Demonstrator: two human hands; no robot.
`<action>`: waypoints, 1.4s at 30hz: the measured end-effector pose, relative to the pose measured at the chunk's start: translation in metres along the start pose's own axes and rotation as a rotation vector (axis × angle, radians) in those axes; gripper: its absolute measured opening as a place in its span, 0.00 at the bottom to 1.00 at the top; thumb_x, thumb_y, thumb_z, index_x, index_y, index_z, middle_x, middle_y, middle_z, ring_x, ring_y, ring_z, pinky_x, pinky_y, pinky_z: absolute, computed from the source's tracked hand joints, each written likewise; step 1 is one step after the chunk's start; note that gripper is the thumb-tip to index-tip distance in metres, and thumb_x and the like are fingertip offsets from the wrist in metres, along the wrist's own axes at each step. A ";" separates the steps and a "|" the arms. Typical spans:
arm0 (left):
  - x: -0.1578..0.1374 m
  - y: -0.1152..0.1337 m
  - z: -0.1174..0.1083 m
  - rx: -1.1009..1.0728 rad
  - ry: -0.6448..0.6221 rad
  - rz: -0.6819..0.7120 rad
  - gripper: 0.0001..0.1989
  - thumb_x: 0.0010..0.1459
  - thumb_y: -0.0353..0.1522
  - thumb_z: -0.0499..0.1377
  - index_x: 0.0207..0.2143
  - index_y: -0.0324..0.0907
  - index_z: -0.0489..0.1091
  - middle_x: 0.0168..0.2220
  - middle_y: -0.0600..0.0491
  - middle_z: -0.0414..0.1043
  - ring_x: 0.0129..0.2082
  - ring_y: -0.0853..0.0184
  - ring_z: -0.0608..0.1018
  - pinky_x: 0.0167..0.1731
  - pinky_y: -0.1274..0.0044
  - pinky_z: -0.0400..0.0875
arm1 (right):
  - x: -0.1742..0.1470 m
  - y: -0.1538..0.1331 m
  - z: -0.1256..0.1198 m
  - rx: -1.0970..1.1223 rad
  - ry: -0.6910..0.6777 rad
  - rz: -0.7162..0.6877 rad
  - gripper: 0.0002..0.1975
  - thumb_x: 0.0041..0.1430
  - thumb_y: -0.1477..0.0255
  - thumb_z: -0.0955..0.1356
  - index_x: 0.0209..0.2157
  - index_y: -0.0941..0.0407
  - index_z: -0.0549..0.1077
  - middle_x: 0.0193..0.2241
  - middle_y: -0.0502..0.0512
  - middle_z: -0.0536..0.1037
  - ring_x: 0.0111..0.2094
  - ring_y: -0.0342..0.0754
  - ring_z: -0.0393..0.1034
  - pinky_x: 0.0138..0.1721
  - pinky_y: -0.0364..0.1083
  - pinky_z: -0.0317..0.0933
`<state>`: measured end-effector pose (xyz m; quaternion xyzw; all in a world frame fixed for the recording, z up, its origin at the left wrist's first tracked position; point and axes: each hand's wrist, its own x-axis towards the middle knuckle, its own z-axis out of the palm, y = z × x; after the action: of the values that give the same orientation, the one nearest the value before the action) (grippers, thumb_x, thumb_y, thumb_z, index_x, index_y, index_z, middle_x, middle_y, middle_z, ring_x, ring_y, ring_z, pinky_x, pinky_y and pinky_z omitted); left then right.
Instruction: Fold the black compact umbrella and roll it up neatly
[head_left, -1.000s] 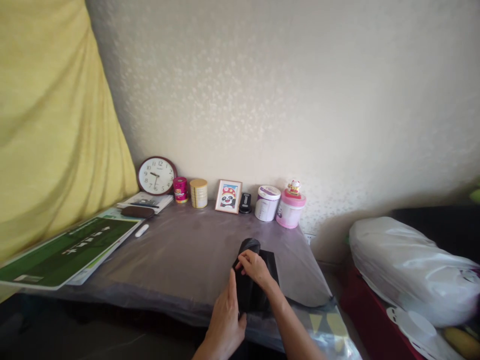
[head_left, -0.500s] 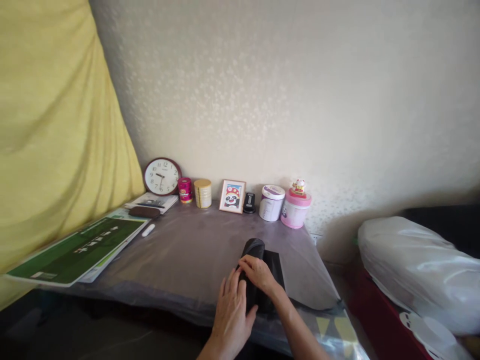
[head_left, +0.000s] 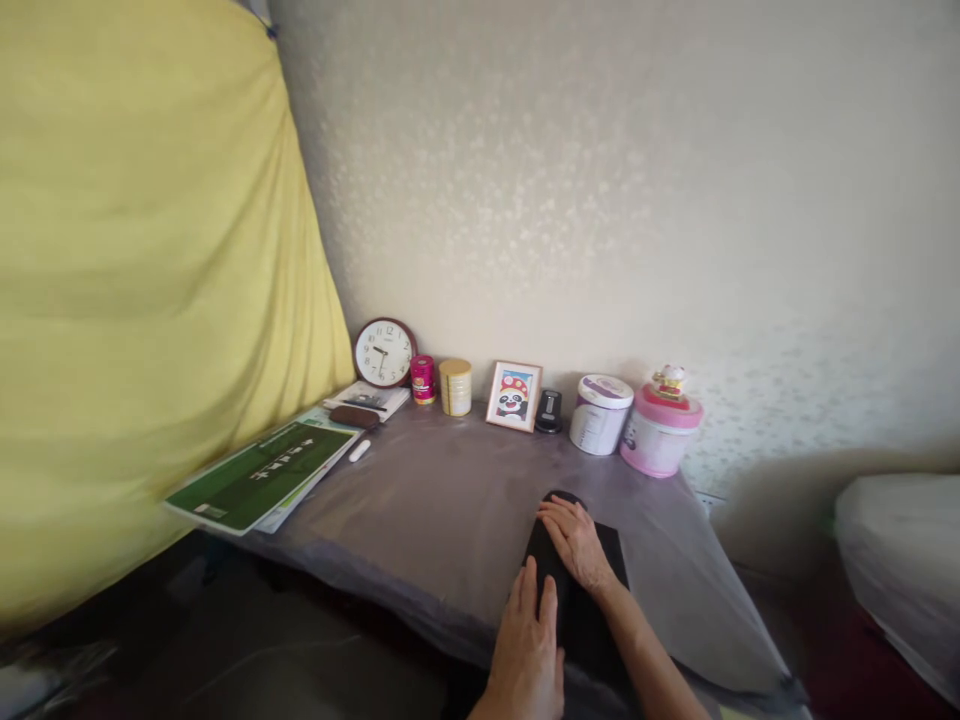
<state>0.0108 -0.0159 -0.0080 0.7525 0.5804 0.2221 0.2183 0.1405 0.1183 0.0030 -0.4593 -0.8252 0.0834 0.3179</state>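
Close to the table's front edge lies a piece of black sheet material (head_left: 541,548), thick and rolled-looking on its left with a flat part stretching right. Whether it is plastic or cloth I cannot tell. My right hand (head_left: 576,545) rests palm down across its upper end, fingers stretched out and pointing left. Nearer to me, my left hand (head_left: 526,645) lies along the lower left side with its fingers extended. Neither hand grips anything. Both hands and the right forearm hide part of the black material.
Along the wall stand a clock (head_left: 385,352), a pink tin (head_left: 422,379), a yellow-lidded can (head_left: 455,388), a panda picture (head_left: 514,397), a black stapler-like object (head_left: 549,411) and two tubs, a figurine (head_left: 669,382) on one. Left lie a green board (head_left: 262,478) and a brown case (head_left: 354,416).
My right hand has gone from curled fingers on the black roll to lying flatter across its upper end. My left hand has drawn slightly apart from it. The view has turned left.
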 end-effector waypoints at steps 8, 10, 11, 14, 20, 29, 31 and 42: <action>0.003 0.003 -0.007 -0.098 -0.092 -0.056 0.39 0.52 0.34 0.53 0.62 0.42 0.36 0.65 0.50 0.27 0.64 0.57 0.40 0.61 0.65 0.43 | 0.029 0.050 0.002 -0.028 0.111 0.267 0.20 0.58 0.66 0.55 0.41 0.58 0.73 0.42 0.61 0.76 0.47 0.52 0.69 0.50 0.52 0.58; 0.004 0.004 -0.010 -0.113 -0.114 -0.050 0.41 0.52 0.35 0.53 0.62 0.42 0.32 0.66 0.50 0.26 0.64 0.58 0.39 0.61 0.66 0.41 | 0.014 0.062 -0.008 -0.076 0.202 0.348 0.21 0.56 0.64 0.56 0.41 0.60 0.72 0.42 0.64 0.76 0.46 0.54 0.69 0.50 0.53 0.59; 0.003 0.004 -0.011 -0.117 -0.118 -0.045 0.41 0.52 0.35 0.53 0.62 0.41 0.31 0.65 0.50 0.26 0.64 0.58 0.39 0.61 0.66 0.41 | 0.003 0.068 -0.014 -0.096 0.253 0.396 0.22 0.55 0.63 0.56 0.41 0.60 0.72 0.42 0.65 0.76 0.45 0.56 0.69 0.49 0.53 0.59; 0.002 0.004 -0.013 -0.116 -0.106 -0.035 0.41 0.52 0.34 0.53 0.62 0.41 0.31 0.65 0.51 0.25 0.64 0.57 0.38 0.61 0.66 0.39 | -0.035 0.080 -0.033 -0.084 0.283 0.544 0.23 0.54 0.59 0.55 0.38 0.59 0.72 0.39 0.65 0.77 0.41 0.58 0.71 0.43 0.54 0.62; -0.002 0.006 -0.021 -0.057 -0.084 -0.023 0.46 0.45 0.31 0.56 0.62 0.40 0.32 0.65 0.48 0.27 0.64 0.58 0.40 0.61 0.69 0.43 | -0.075 0.053 -0.052 0.228 0.163 0.739 0.23 0.50 0.54 0.59 0.33 0.56 0.73 0.25 0.56 0.77 0.24 0.50 0.72 0.25 0.46 0.63; -0.005 0.014 -0.029 0.022 -0.086 -0.053 0.46 0.41 0.17 0.51 0.62 0.37 0.34 0.65 0.42 0.32 0.64 0.60 0.44 0.60 0.73 0.48 | -0.064 0.008 -0.048 0.287 0.173 0.656 0.22 0.46 0.57 0.64 0.36 0.60 0.73 0.21 0.52 0.75 0.24 0.49 0.70 0.25 0.45 0.62; -0.006 0.014 -0.027 0.013 -0.085 -0.076 0.46 0.41 0.17 0.50 0.62 0.38 0.34 0.65 0.41 0.33 0.64 0.59 0.46 0.59 0.73 0.49 | -0.059 0.002 -0.048 0.368 0.158 0.625 0.21 0.46 0.58 0.65 0.36 0.59 0.73 0.23 0.53 0.76 0.25 0.49 0.70 0.25 0.45 0.62; -0.003 0.005 -0.019 0.005 -0.055 -0.059 0.45 0.40 0.18 0.52 0.62 0.34 0.39 0.64 0.40 0.37 0.64 0.59 0.46 0.60 0.73 0.47 | -0.007 -0.043 -0.019 0.380 0.150 0.622 0.19 0.50 0.67 0.65 0.44 0.62 0.68 0.23 0.52 0.74 0.25 0.47 0.69 0.26 0.43 0.61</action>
<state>0.0028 -0.0188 0.0096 0.7413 0.5967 0.1935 0.2387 0.1243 0.0854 0.0333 -0.6259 -0.5902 0.2938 0.4166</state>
